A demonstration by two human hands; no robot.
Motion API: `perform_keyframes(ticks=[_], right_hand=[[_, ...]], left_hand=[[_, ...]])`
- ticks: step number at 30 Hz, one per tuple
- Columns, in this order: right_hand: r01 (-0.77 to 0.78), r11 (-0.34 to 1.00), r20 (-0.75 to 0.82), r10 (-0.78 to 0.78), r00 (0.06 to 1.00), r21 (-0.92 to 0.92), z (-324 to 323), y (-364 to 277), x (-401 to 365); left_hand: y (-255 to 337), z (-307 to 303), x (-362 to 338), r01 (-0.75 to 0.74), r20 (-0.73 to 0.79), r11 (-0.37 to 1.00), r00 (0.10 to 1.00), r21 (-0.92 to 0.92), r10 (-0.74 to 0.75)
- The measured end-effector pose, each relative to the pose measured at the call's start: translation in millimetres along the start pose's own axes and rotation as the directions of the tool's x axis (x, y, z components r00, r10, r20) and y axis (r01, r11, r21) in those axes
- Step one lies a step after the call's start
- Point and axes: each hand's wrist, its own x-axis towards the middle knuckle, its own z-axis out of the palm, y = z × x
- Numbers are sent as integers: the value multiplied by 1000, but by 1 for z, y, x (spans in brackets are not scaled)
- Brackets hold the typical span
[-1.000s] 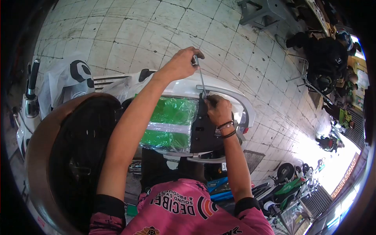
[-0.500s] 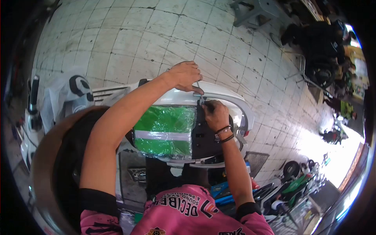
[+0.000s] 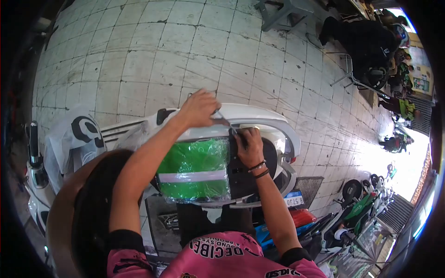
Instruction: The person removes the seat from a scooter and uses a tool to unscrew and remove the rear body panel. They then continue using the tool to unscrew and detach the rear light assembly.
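My left hand (image 3: 200,110) is closed around a silver wrench (image 3: 221,120), whose far end slants down to the edge of a black panel (image 3: 243,172). At that end, my right hand (image 3: 250,147) has its fingers curled together against the panel. What those fingers pinch is hidden. The panel is on the rear of a white scooter (image 3: 206,133), beside a grey grab rail (image 3: 291,134). Next to the panel lies a green packet with a pale stripe (image 3: 194,157), wrapped in clear plastic.
A brown-and-black scooter seat (image 3: 62,199) stands at left, near handlebars with a white plastic cover (image 3: 76,141). Parked motorbikes (image 3: 361,211) line the lower right. A person in dark clothes (image 3: 366,44) sits at upper right, and a grey stool (image 3: 287,13) stands on the tiles.
My left hand has swung left and down with the wrench, from above its far end to beside it. My right hand stays at the panel's edge. The head view has shifted slightly.
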Motion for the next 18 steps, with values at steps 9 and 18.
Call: perform_keyframes(ticks=[9, 18], right_hand=[[-170, 982, -92, 178, 980, 85, 5, -13, -13], [-442, 883, -51, 454, 889, 156, 26, -81, -51]], left_hand=[[85, -14, -66, 641, 73, 741, 764, -202, -641], [130, -19, -77, 726, -11, 636, 656, -261, -754]])
